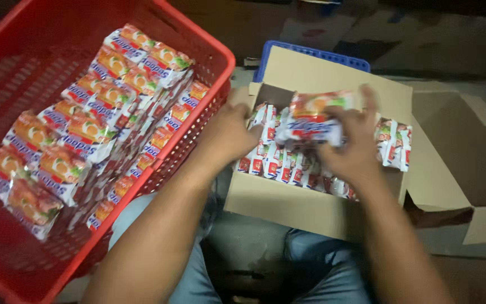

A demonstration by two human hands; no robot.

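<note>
We are seeing the red basket [7,50] cut off at the left edge and bottom, and the packets [80,129] lying in it are blurring, so their lower layers are hard to make out. Our knees in blue jeans [310,264] are sitting mostly hidden under our forearms. Behind the cardboard box [305,208], a blue crate [310,56] is showing only its rim. Our left hand [229,132] is resting on the box's near-left corner, its grip curling over the standing packets there; we cannot tell whether it is clasping one. Our right hand [355,152] is grasping a packet bundle [313,118] from its right side, holding it just above the packed rows [277,163] inside the box. An opened flap [468,163] is spreading at the far right.
</note>
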